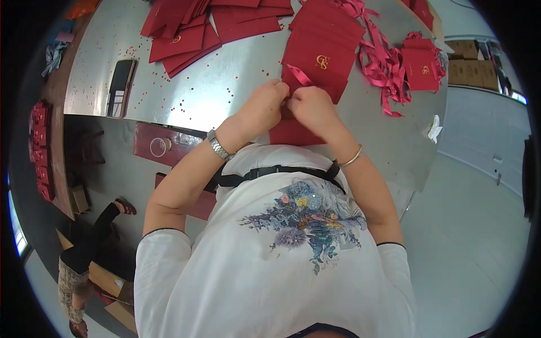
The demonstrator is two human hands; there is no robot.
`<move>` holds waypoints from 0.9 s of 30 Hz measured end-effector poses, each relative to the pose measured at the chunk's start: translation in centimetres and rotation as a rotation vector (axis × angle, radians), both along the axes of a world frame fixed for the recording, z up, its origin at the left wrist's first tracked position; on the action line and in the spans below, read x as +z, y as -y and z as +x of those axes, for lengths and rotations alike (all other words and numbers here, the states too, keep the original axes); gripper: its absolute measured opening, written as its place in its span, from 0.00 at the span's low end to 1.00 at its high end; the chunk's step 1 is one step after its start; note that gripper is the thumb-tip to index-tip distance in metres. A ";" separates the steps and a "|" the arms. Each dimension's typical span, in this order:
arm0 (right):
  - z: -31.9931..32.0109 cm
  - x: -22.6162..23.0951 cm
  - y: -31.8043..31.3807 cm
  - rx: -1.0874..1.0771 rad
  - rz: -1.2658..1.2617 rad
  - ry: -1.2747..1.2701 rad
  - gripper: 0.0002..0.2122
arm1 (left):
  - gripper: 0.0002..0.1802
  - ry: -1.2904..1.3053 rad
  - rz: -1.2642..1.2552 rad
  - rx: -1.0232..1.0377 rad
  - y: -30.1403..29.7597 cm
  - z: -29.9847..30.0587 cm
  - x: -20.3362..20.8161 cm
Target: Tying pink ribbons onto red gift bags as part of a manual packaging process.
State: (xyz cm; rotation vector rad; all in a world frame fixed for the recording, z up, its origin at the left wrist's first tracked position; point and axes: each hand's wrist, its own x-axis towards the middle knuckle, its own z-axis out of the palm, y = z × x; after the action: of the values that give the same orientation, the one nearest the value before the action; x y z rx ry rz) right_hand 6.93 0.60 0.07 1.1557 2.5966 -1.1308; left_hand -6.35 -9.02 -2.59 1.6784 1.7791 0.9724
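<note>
My left hand (262,108), with a metal watch at its wrist, and my right hand (314,111), below a thin bangle, meet over a row of overlapping red card pouches (325,42) with gold lettering. Both have their fingers closed in a pinch, almost touching. A pinkish-red ribbon (300,75) runs up from between them, its lower end at my right fingertips. What my left fingers pinch is hidden. The nearest red pouch (296,134) lies under my hands, against the table edge at my waist.
Loose ribbons (383,70) lie tangled on the right beside a finished-looking red pouch (421,70). More red pouches (183,42) are piled at the far left. A phone (120,89) rests among red confetti dots. A plastic cup (160,147) stands below; another person (76,270) is at lower left.
</note>
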 end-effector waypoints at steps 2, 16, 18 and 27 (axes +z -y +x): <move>0.3 -1.1 -0.4 -0.244 -0.538 -0.214 0.10 | 0.05 0.011 -0.007 -0.006 0.2 0.2 0.1; 1.5 -0.7 2.4 -0.065 0.174 -0.318 0.12 | 0.08 0.141 -0.178 -0.003 -0.4 -1.4 2.1; 1.4 -0.8 2.8 -0.047 0.244 -0.306 0.12 | 0.11 0.113 -0.268 -0.011 -1.3 -1.9 2.9; 1.7 -1.2 3.5 -0.095 0.308 -0.337 0.13 | 0.10 0.409 -0.624 -0.016 -4.0 -3.0 1.3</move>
State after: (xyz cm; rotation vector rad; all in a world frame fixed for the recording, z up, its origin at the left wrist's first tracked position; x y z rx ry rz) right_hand 8.58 -2.94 -1.14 1.2506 3.0922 -1.0472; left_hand -9.32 -5.05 -1.33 1.0184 1.5651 0.6020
